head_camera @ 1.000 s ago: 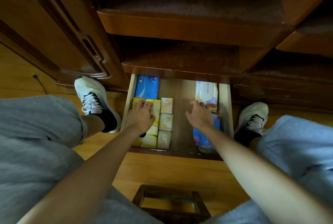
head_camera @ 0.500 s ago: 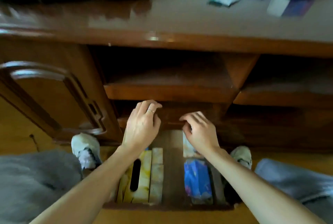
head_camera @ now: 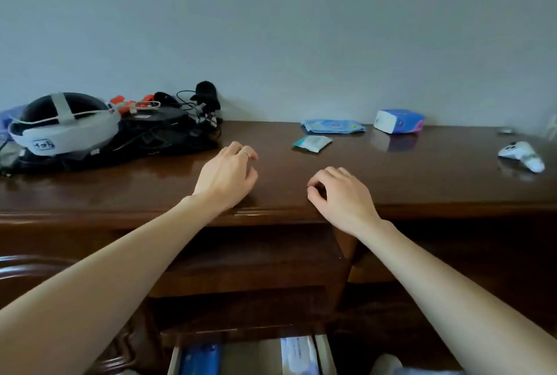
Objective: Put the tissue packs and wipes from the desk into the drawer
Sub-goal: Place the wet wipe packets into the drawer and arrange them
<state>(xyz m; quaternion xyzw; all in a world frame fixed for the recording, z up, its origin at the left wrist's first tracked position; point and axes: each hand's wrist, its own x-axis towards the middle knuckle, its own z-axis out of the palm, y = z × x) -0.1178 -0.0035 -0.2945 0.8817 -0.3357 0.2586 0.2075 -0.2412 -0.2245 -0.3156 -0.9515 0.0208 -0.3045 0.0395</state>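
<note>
A blue and white tissue pack [head_camera: 398, 120] stands near the back edge of the desk [head_camera: 422, 175], toward its right side. To its left a flat light-blue wipes pack [head_camera: 332, 126] lies near the same back edge, and a small teal and white sachet [head_camera: 312, 143] rests just in front of that, apart from it. Below the desk top, at the bottom of the view, the drawer [head_camera: 173, 359] stands open, with a blue pack [head_camera: 200, 360] on its left side and a white printed pack [head_camera: 298, 355] on its right.

The left hand [head_camera: 226, 175] hovers over the desk's front edge with its fingers loosely curled and holding nothing; a ring sits on one finger. The right hand [head_camera: 340, 193] is beside it over the same edge, fingers also loosely curled and empty.

A white game controller [head_camera: 521, 156] lies near the right edge. A white and black headset [head_camera: 64, 124] sits at the back left, next to a tangle of black cables [head_camera: 168, 127].
</note>
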